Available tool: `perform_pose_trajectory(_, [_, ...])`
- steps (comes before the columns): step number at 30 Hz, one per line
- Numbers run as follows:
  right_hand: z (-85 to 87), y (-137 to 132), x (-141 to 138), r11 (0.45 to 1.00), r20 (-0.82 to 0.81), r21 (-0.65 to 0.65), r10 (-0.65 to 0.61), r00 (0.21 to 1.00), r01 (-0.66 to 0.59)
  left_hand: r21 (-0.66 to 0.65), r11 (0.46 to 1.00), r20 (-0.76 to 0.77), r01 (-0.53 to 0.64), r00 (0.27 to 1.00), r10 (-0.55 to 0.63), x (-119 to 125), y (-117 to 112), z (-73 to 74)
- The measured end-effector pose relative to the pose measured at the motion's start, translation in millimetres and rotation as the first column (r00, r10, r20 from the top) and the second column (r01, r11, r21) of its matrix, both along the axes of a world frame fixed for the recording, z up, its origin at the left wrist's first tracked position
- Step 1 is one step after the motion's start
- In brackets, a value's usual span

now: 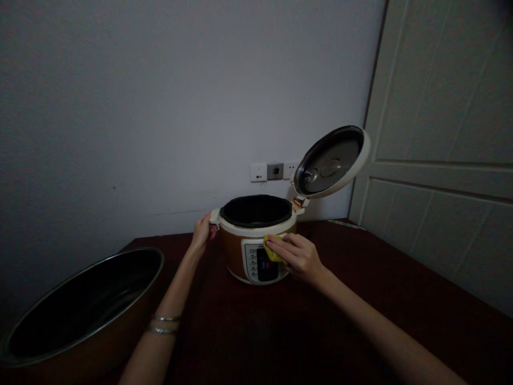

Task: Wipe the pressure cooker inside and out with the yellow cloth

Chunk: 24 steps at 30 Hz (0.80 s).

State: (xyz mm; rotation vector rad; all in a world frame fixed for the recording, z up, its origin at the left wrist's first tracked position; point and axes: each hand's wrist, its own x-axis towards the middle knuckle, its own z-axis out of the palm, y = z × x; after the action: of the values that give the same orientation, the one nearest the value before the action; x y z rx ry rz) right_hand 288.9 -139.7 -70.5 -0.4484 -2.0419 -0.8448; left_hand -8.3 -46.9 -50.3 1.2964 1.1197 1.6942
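Observation:
A rice cooker (pixel 233 251) with a white rim and an orange-brown body stands upright on the dark red table. Its round lid (pixel 331 163) is raised and leans to the right on the hinge. My left hand (pixel 201 231) grips the white handle (pixel 215 216) at the cooker's left side; some of its fingers are hidden behind it. With my right hand (pixel 302 255) I press a folded yellow cloth (pixel 270 249) against the front, at the top of the control panel (pixel 252 263). The cooker's inside looks black.
A large dark-lined pot (pixel 86 305) stands at the near left, beside my left forearm. Behind the cooker, wall sockets and a switch (pixel 274 171) sit on the pale wall. A white panelled door (pixel 436 176) rises at the right of the table (pixel 360 305).

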Motion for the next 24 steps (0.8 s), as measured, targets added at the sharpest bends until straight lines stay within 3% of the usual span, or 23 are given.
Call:
perform_pose_trajectory(6, [8.2,-4,-45,0.993,0.056,0.109,0.029,0.998,-0.035,0.003,1.000,-0.061,-0.026,0.998,0.026,-1,3,-0.6])
perform_pose_trajectory(9, [4.9,-1,-34,0.995,0.073,0.084,0.040,0.997,-0.046,0.008,0.999,-0.107,-0.053,0.993,0.053,-2,4,0.2])
perform_pose_trajectory(13, [-8.2,2,2,0.996,-0.001,-0.056,0.076,0.997,-0.076,0.059,0.987,-0.156,-0.150,0.975,0.157,-3,0,1.6])
perform_pose_trajectory(15, [-15.7,4,17,0.981,-0.105,-0.152,0.105,0.989,-0.120,0.166,0.940,-0.223,-0.297,0.918,0.329,-2,-6,3.7])
perform_pose_trajectory(18, [-27.2,10,28,0.940,-0.346,-0.263,0.120,0.931,-0.219,0.437,0.778,-0.380,-0.451,0.692,0.614,5,-21,11.1])
perform_pose_trajectory(19, [-31.4,13,29,0.926,-0.421,-0.280,0.118,0.899,-0.252,0.524,0.732,-0.414,-0.434,0.622,0.665,8,-28,14.5])
perform_pose_trajectory(21, [-40.3,18,29,0.905,-0.523,-0.303,0.103,0.846,-0.297,0.660,0.690,-0.457,-0.298,0.569,0.683,18,-40,21.1])
perform_pose_trajectory(24, [-51.6,21,24,0.902,-0.621,-0.306,0.054,0.782,-0.305,0.799,0.598,-0.530,0.061,0.540,0.654,35,-57,26.4])
